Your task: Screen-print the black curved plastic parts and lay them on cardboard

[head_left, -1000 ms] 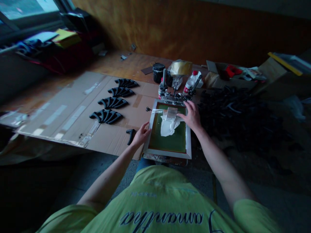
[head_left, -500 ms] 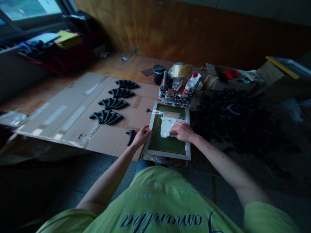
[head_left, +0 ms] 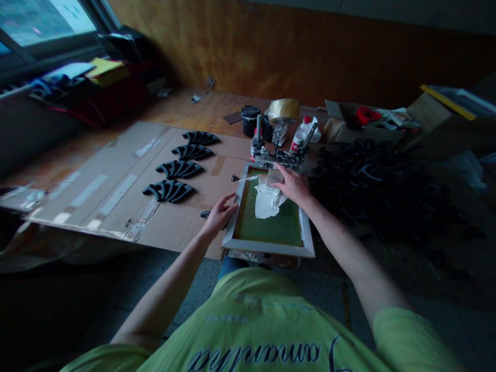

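Observation:
A silver-framed printing screen (head_left: 308,237) with green mesh lies in front of me, a thick patch of white ink (head_left: 267,202) on its middle. My left hand (head_left: 220,214) grips the frame's left edge with bent fingers. Over the far part of the mesh is my right hand (head_left: 293,185), its index finger stretched forward. Between its thumb and fingers sits a flat, pale scraper (head_left: 274,179), partly hidden. One black curved handle (head_left: 205,214) shows only its tip beside my left hand. The frame's far end meets a metal hinge clamp (head_left: 277,157).
Four fanned groups of black curved handles (head_left: 170,190) lie on the cardboard sheet (head_left: 116,170) at left. A large heap of black parts (head_left: 372,191) is at right. Behind the clamp stand a black tub (head_left: 250,120), a tape roll (head_left: 284,110) and a red-capped bottle (head_left: 299,138).
My right hand has moved up the mesh, away from me, off the white ink. The frame's near edge looks raised. My left hand has shifted slightly left, covering most of the single handle.

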Demonstrator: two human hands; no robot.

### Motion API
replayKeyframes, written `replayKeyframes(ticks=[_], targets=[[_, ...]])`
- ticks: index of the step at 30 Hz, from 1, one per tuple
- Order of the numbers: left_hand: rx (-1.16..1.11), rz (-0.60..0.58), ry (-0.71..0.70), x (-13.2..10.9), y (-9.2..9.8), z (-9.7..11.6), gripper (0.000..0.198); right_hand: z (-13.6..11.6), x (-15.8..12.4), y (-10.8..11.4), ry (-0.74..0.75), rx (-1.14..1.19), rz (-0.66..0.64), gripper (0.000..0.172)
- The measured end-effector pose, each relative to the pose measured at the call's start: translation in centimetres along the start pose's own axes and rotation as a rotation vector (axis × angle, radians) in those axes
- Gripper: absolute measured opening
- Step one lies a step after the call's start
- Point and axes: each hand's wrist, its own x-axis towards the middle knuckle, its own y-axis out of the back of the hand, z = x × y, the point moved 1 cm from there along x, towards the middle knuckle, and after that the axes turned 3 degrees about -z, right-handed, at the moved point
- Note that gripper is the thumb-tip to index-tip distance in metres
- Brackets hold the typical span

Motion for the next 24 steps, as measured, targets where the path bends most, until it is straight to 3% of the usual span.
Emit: replayKeyframes(ticks=[3,6,8,12,14,16,17,19,21,24], targets=[[-0.070,0.066,-0.120,-0.4,-0.2,4.0,0.062,4.6,1.1,2.9,-0.191,0.077,0.163,0.047],[-0.130,0.117,-0.333,1.0,-0.7,8.2,0.061,8.6,-0.8,3.1,-0.407,0.120,0.213,0.041],[-0.168,0.108,-0.444,2.6,-1.1,10.9,0.058,9.0,-3.0,1.1,-0.438,0.127,0.103,0.039],[-0.229,0.087,-0.469,5.1,-1.9,13.8,0.056,4.8,-7.1,-4.9,-0.173,-0.054,-0.192,0.036],[-0.273,0.148,-0.432,4.8,-2.6,12.9,0.059,2.4,-8.2,-6.7,-0.113,-0.191,-0.267,0.032],[-0.277,0.117,-0.272,3.2,-4.0,10.0,0.064,0.4,-8.7,-7.4,-0.169,-0.236,-0.299,0.027],[-0.261,0.054,-0.144,2.1,-4.9,8.0,0.066,-0.5,-8.9,-7.5,-0.215,-0.228,-0.290,0.027],[-0.183,-0.209,0.216,-0.5,-7.1,3.8,0.068,-2.5,-9.4,-7.5,-0.253,-0.175,-0.214,0.026],[-0.240,-0.284,0.344,-2.5,-8.6,0.6,0.065,-4.5,-10.0,-7.5,-0.133,-0.091,-0.143,0.023],[-0.364,-0.176,0.335,-3.1,-7.7,-2.2,0.059,-5.1,-10.9,-7.0,0.164,0.047,-0.167,0.017]])
